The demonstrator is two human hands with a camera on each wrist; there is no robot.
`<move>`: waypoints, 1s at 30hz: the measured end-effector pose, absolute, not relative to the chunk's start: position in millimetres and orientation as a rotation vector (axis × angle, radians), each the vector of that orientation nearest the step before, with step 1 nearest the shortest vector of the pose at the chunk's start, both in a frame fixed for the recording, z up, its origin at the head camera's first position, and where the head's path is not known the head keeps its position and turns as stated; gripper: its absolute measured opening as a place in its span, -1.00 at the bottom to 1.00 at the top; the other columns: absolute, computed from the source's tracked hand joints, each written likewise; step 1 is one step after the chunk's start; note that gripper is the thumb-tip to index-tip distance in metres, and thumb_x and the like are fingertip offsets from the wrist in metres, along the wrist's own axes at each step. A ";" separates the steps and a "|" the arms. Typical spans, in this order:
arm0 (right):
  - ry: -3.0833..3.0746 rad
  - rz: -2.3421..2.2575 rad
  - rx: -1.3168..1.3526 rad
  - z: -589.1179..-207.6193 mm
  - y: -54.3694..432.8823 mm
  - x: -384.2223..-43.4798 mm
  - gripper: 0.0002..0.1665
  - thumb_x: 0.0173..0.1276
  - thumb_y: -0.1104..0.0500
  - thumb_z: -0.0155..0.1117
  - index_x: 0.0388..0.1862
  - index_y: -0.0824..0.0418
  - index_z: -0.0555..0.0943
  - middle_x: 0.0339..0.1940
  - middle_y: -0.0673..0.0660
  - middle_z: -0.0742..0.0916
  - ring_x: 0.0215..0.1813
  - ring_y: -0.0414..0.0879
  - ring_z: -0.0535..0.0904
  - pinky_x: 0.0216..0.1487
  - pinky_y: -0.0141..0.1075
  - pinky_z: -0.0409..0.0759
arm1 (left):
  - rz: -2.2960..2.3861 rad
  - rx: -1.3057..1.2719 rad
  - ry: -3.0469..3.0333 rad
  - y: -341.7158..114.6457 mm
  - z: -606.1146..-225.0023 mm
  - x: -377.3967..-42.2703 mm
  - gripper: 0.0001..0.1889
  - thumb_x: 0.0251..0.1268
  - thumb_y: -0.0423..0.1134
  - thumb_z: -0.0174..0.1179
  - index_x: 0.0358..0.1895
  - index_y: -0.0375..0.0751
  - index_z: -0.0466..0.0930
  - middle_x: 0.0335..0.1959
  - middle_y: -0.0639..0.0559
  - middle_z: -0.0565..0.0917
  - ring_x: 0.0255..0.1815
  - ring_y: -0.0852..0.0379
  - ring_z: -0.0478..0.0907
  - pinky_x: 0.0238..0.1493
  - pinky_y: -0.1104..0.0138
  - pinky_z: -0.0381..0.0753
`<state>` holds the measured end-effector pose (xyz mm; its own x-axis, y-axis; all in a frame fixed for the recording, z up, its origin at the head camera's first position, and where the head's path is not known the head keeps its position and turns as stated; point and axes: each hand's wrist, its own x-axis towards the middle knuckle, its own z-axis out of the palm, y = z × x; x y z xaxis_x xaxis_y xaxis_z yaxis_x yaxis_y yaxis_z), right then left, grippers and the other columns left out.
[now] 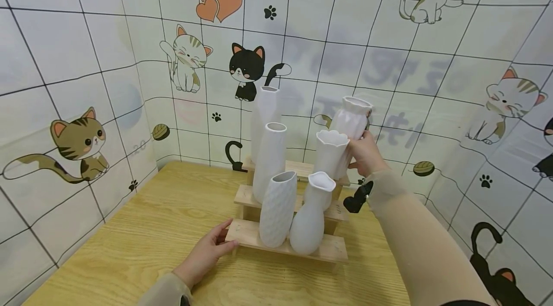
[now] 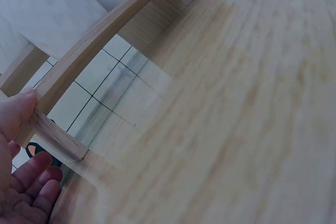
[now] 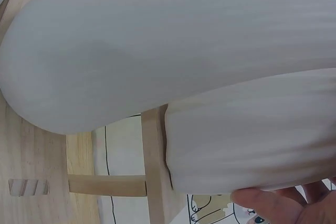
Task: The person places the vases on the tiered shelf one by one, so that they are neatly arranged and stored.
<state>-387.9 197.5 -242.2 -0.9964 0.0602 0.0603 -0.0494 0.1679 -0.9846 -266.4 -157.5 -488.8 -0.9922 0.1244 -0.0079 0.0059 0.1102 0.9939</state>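
Observation:
A three-tier wooden stand (image 1: 246,231) holds several white vases. My left hand (image 1: 206,252) grips the left end of its lowest shelf, thumb at the board's end and fingers below in the left wrist view. At the back right, my right hand (image 1: 368,155) holds a ruffled-rim vase (image 1: 352,119) from its right side. In the right wrist view, thumb and fingers (image 3: 270,205) lie along that vase's lower side, its base close at the shelf edge. A scalloped vase (image 1: 330,152) partly hides it. In front stand a textured vase (image 1: 278,212) and a round-bellied vase (image 1: 307,231).
On the stand's left side, a tall smooth vase (image 1: 270,162) stands on the middle shelf, with a faceted vase (image 1: 266,104) behind it. The wooden table (image 1: 142,219) meets a wall sheet (image 1: 186,119) printed with cats and grid lines.

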 end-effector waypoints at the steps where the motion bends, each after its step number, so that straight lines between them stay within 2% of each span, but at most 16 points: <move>1: -2.335 1.976 -0.011 -242.0 197.2 -387.9 -0.07 0.37 0.08 0.16 0.52 0.20 -0.14 0.46 0.33 0.16 0.41 0.32 0.13 0.14 0.44 0.19 | 2.034 0.134 2.271 -157.5 -488.6 -266.2 -0.19 0.23 -0.08 0.32 0.48 -0.19 0.13 0.16 -0.18 0.46 0.03 0.01 0.44 0.05 0.15 0.48; 15: -2.389 1.930 0.013 -244.7 197.1 -389.6 -0.05 0.36 0.10 0.18 0.53 0.18 -0.15 0.46 0.32 0.16 0.42 0.31 0.13 0.17 0.40 0.20 | 2.064 0.177 2.231 -158.3 -488.5 -265.5 -0.19 0.26 -0.13 0.30 0.49 -0.24 0.09 0.17 -0.19 0.45 0.05 0.01 0.43 0.05 0.18 0.46; 30: -2.426 1.887 0.072 -247.9 197.4 -388.5 -0.11 0.40 0.12 0.14 0.53 0.20 -0.10 0.50 0.31 0.14 0.44 0.28 0.10 0.22 0.35 0.21 | 2.036 0.162 2.246 -159.7 -489.9 -266.6 -0.17 0.22 -0.05 0.32 0.49 -0.17 0.11 0.17 -0.17 0.45 0.06 -0.01 0.41 0.05 0.18 0.45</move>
<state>-388.5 197.4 -247.9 -0.9966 0.0045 0.0822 -0.0786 0.2464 -0.9660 -266.6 -159.7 -489.9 -0.9888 0.1493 -0.0068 0.0078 0.0970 0.9953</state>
